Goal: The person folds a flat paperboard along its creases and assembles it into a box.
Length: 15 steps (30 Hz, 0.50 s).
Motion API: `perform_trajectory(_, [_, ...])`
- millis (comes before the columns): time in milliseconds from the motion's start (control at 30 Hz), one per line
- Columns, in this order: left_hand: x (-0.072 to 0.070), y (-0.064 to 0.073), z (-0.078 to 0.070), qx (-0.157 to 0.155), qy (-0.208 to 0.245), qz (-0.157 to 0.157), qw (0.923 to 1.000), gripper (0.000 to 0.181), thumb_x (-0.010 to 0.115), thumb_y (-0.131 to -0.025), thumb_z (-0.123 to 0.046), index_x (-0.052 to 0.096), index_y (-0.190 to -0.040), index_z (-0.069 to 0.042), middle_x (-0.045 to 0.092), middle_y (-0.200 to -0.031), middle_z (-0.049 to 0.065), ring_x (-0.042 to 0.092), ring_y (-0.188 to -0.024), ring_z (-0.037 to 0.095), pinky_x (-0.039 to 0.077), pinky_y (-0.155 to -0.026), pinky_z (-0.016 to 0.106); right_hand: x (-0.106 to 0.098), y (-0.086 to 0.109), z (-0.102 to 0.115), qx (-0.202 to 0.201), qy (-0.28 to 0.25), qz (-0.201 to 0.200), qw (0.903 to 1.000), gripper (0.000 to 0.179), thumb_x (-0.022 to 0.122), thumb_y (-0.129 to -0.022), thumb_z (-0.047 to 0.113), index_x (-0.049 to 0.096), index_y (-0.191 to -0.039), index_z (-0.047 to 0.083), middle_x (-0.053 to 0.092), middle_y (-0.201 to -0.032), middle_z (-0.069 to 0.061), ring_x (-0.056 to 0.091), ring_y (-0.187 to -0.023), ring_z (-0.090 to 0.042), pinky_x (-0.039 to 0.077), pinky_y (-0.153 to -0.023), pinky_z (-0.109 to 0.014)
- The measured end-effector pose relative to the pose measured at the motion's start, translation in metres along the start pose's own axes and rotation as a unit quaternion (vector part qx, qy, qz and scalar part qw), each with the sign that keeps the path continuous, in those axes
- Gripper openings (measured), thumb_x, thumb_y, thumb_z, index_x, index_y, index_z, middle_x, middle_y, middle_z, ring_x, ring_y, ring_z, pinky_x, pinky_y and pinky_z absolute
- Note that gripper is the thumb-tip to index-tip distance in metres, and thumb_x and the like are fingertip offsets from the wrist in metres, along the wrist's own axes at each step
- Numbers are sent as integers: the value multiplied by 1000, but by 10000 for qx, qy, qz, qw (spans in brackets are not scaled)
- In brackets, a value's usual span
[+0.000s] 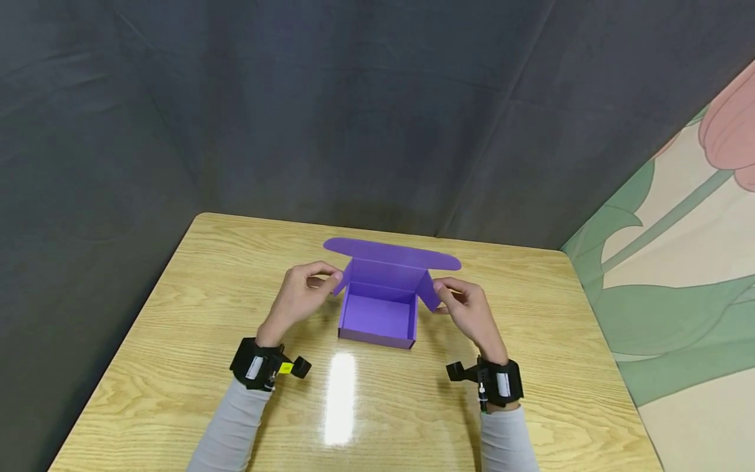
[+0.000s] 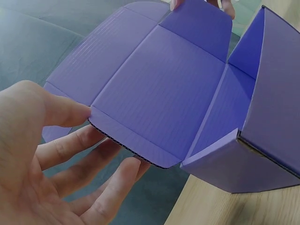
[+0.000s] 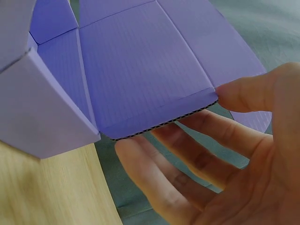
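left hand [image 1: 297, 294] partly hidden behind purple box flap [image 2: 131, 139]

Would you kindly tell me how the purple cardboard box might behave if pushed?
The purple cardboard box is probably light, being thin corrugated board. Resting flat on the wood-grain table, it should slide rather than roll. Its creased side flaps would likely bend easily at the folds.
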State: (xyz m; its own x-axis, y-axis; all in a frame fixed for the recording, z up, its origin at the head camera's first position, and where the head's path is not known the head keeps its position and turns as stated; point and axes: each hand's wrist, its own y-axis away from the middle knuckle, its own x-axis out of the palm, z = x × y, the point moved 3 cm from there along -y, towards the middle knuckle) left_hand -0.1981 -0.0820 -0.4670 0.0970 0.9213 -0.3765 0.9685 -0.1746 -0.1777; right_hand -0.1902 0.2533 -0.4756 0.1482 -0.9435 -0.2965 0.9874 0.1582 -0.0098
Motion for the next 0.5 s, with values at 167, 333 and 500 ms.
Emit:
perform_trajectory(167, [5,-1,0,-46,130,170,9998,19,69,-105,-17,78,-112,-2,78,-122,15,79,-97,40,65,-76,33,2,0,-2,23,-184,56,9998,32,60,-110,17,71,-130,-6,67,-134,-27,77,-102,-32,67,-79,-43])
perform_trajectory(333, [8,-2,-1,6,354,343,9988,17,67,-105,-14,74,-109,1,73,-135,17,77,-98,42,66,-80,38,4,0,-1,-32,-186,68,9998,37,59,-111,19,66,-141,-1,65,-141,-25,76,-103,-31,68,-78,-43])
perform_trajectory(500, [9,-4,1,84,340,387,9986,13,67,-106,-14,72,-104,-3,73,-136,15,77,-102,37,65,-85,41,8,-2,0,-76,-309,144,9994,41,58,-111,17,60,-148,-1,62,-146,-24,74,-107,-36,67,-79,-47])
